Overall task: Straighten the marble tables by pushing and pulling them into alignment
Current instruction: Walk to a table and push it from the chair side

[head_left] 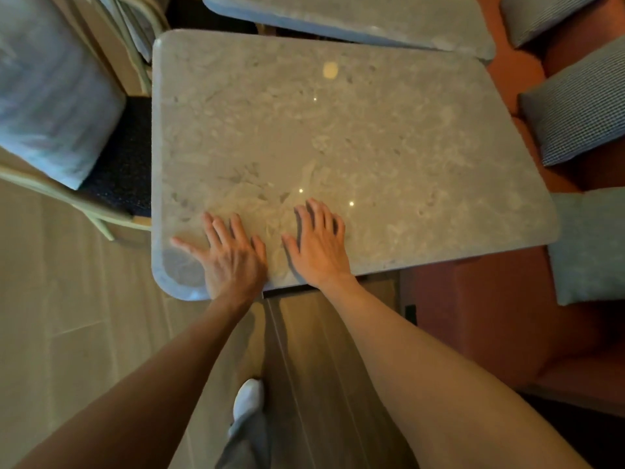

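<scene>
A grey-white marble table (338, 137) with rounded corners fills the middle of the view, its bare top reflecting ceiling lights. Both my hands lie flat on it near the front edge, fingers spread, holding nothing. My left hand (230, 255) rests by the front left corner. My right hand (321, 245) lies a little to its right, close to the edge's middle. A second marble table (355, 18) stands behind, its near edge slanted against the first table's back edge and meeting it at the back right.
A chair with a pale blue cushion (57, 106) and dark seat stands against the table's left side. A red-brown bench (490, 316) with grey cushions (581, 106) runs along the right. Wood-look floor and my white shoe (248, 397) lie below.
</scene>
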Available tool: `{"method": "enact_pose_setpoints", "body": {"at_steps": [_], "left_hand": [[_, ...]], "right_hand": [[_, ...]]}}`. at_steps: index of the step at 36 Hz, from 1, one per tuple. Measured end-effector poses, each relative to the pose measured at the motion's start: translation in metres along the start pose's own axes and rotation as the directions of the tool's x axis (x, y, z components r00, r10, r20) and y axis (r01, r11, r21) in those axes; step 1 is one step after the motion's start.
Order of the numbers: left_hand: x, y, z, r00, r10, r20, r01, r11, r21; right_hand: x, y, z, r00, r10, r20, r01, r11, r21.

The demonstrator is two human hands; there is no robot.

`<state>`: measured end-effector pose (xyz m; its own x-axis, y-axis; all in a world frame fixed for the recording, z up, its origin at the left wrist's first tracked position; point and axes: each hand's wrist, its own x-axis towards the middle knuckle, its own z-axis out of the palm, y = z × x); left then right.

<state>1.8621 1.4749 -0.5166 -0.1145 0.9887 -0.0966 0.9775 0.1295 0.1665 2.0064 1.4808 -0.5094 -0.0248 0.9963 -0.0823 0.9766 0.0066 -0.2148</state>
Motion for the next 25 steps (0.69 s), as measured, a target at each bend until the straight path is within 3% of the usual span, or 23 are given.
{"method": "enact_pose_setpoints", "body": {"at_steps": [4,8,14,25], "left_hand": [[0.002,-0.001,0.016,0.990,0.000,-0.142,-0.001,1.000,-0.013],[0.004,-0.002,0.021,0.972,0.025,-0.232,-0.034,0.999,-0.035],[0.005,-0.008,0.028,0.925,0.069,-0.373,-0.107,0.991,-0.083],[0.008,-0.012,0.029,0.914,0.105,-0.392,-0.132,0.990,-0.043]], "right_hand": [[-0.004,0.009,0.019,0.978,-0.054,-0.202,0.042,0.997,-0.060],[-0.005,0.014,0.022,0.961,-0.094,-0.260,0.088,0.995,-0.035],[-0.005,0.013,0.022,0.962,-0.109,-0.250,0.104,0.994,-0.035],[-0.006,0.008,0.014,0.973,-0.095,-0.209,0.083,0.994,-0.066]]}}
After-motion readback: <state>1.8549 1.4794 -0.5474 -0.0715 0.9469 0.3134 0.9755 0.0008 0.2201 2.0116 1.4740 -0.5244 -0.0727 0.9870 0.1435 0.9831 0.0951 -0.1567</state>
